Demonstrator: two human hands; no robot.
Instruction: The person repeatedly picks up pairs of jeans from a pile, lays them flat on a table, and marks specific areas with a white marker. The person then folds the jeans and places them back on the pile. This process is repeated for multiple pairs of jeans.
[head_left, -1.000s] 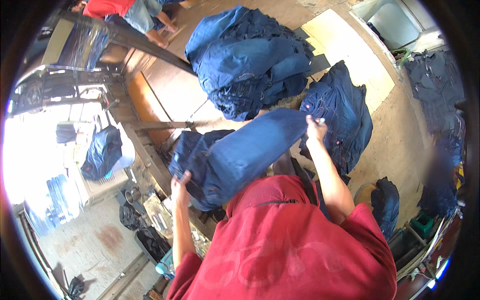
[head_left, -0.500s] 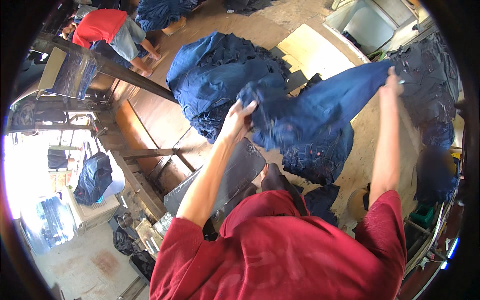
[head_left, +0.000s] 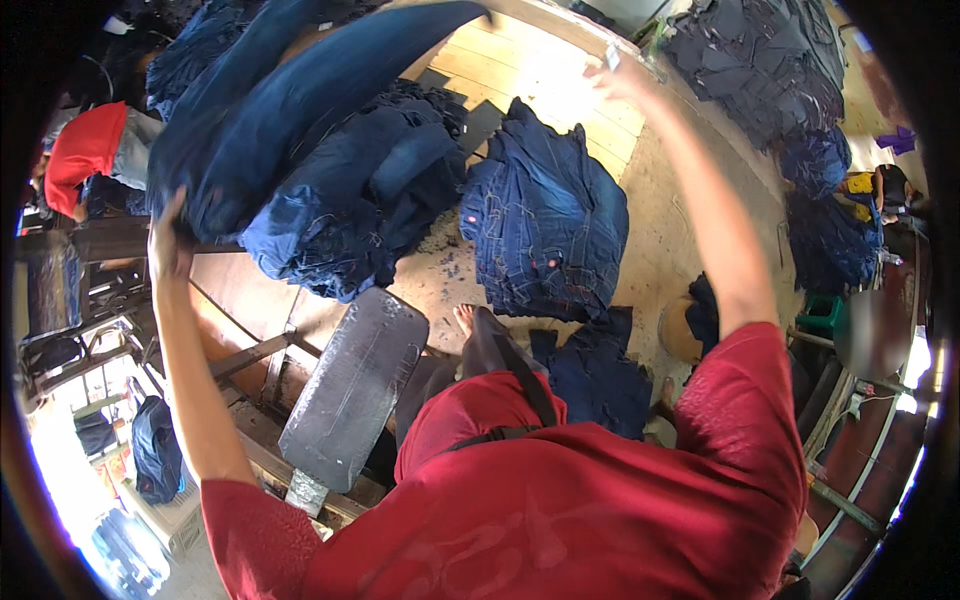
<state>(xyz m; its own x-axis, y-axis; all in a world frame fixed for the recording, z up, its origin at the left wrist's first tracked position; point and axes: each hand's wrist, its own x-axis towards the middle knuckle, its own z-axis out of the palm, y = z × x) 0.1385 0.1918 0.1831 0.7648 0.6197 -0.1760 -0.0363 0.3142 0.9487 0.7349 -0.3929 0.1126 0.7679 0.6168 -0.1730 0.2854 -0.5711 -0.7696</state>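
Note:
My left hand (head_left: 166,238) is raised at the left and grips one end of a pair of dark blue jeans (head_left: 300,90). The jeans stretch up and to the right above a big loose heap of jeans (head_left: 350,210). Held high near the top edge, my right hand (head_left: 620,76) has its fingers apart and is clear of the jeans' far end. Below it, a neater stack of jeans (head_left: 550,220) lies on the wooden floor (head_left: 520,80). My bare foot (head_left: 465,320) shows beside a dark grey padded board (head_left: 350,385).
More jeans piles lie at the top right (head_left: 760,60) and right (head_left: 830,240). A person in a red top (head_left: 85,150) bends at the far left. A blue bag (head_left: 155,450) hangs lower left, and a green stool (head_left: 822,315) stands at the right.
The jeans have swung from my right side up and over to the left. My left hand moved out to the left with them, and my right hand has let go.

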